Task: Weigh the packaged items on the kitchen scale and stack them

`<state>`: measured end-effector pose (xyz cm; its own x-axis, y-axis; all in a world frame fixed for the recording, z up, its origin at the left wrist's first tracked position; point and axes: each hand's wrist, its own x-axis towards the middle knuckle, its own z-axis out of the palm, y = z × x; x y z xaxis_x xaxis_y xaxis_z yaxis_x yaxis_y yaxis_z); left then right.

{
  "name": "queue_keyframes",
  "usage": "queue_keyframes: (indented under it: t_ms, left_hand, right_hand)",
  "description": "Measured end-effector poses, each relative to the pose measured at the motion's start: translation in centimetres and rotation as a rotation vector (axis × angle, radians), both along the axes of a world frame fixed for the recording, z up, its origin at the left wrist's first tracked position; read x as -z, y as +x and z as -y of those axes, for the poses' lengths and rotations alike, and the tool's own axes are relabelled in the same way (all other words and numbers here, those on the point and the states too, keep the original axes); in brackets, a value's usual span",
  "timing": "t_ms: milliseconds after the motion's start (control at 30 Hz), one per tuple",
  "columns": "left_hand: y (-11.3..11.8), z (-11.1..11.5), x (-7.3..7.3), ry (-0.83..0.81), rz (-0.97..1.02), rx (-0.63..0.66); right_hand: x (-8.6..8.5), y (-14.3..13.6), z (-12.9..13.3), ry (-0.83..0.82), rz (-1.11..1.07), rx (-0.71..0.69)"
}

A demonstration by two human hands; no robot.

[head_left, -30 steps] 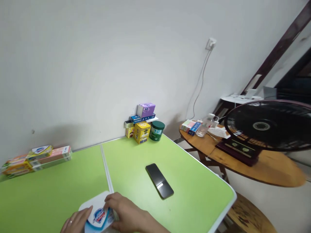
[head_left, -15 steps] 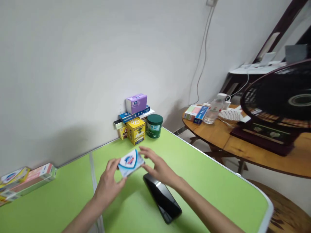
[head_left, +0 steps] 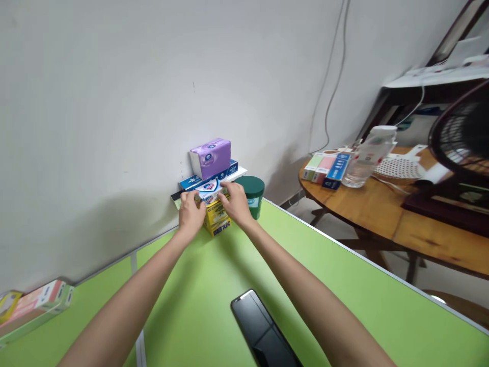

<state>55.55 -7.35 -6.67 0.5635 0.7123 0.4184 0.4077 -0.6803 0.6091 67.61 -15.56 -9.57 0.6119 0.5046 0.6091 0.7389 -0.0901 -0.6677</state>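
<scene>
Both my hands hold a white and blue soap box (head_left: 210, 190) by its two ends, on top of the yellow box (head_left: 218, 216). My left hand (head_left: 191, 213) has its fingers closed on the left end. At the right end, my right hand (head_left: 236, 204) pinches it. Just behind lies a long blue box (head_left: 191, 182) with a purple tissue pack (head_left: 211, 158) on top. A green tub with a dark lid (head_left: 252, 189) stands right beside my right hand. Part of the yellow box is hidden by my fingers.
A black phone (head_left: 263, 326) lies on the green table (head_left: 183, 306) between my forearms. Several boxes (head_left: 42, 303) lie at the far left by the wall. On the wooden table (head_left: 367, 216) at right are a clear bottle (head_left: 364, 160), small boxes (head_left: 336, 171) and a fan (head_left: 466, 132).
My hands have carried the soap box forward from above the table's middle to the top of the yellow box. The camera view has shifted, and the right hand now grips the box's end.
</scene>
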Motion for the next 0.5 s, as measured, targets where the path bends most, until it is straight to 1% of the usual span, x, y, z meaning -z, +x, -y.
queue_keyframes:
  t_ms: [67,133,200,233,267,300,333,367,433,500]
  left_hand:
    - [0.3,-0.3,0.3,-0.002,0.012,0.011]
    - [0.1,-0.3,0.4,-0.006,0.029,0.031]
    - [-1.1,0.4,0.6,-0.014,0.044,0.067]
    - [-2.4,1.1,0.8,-0.019,0.050,0.093]
    - [-4.1,1.8,1.1,-0.025,0.054,0.132]
    - [-6.3,2.7,1.5,-0.034,0.050,0.176]
    - [-9.0,3.6,2.0,-0.043,0.042,0.228]
    - [-12.0,4.6,2.6,-0.064,0.017,0.308]
    - [-18.5,6.5,4.0,-0.163,-0.107,0.399]
    - [-24.6,8.6,5.0,-0.264,-0.215,0.433]
  right_hand:
    - [0.0,0.2,-0.6,-0.017,0.011,0.003]
    - [-0.1,0.0,-0.5,-0.027,0.019,0.018]
    - [-0.2,-1.2,0.4,-0.007,0.043,0.036]
    - [0.0,-2.3,1.3,0.009,0.063,0.025]
    - [0.2,-3.7,2.4,0.024,0.083,-0.002]
    - [0.6,-5.6,3.7,0.026,0.106,-0.067]
    - [1.2,-7.7,5.1,-0.011,0.109,-0.169]
    - [2.0,-10.2,6.6,-0.067,0.095,-0.273]
    - [3.6,-15.3,9.4,-0.255,0.013,-0.522]
    - [4.8,-20.1,11.7,-0.537,-0.047,-0.870]
